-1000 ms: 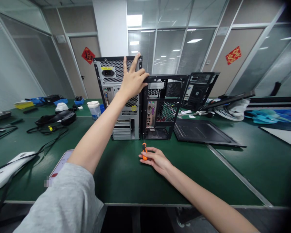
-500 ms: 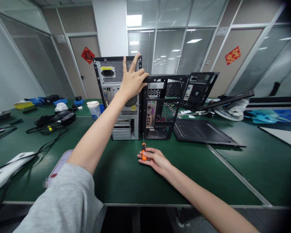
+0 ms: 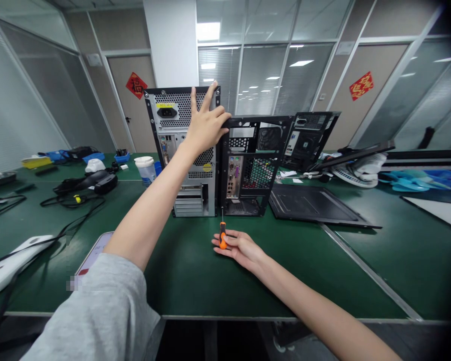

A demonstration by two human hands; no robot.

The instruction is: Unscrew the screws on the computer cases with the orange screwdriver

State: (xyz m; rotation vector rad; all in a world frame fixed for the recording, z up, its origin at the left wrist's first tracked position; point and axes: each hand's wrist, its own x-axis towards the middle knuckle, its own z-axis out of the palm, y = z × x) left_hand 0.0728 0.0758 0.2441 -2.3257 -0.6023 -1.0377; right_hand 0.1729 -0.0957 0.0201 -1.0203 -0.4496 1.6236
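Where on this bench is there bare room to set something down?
Bare bench shows nearest the person, between the left sleeve and right forearm. Another patch lies between that forearm, the panel and the white board. It is crowded at left, with phone and headset, and where grey tower and black tower meet, with right hand and screwdriver there.

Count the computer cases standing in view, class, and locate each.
3: a silver-backed case behind the left hand, a black case directly right, and a dark case farther back, right. Others could be hidden behind these.
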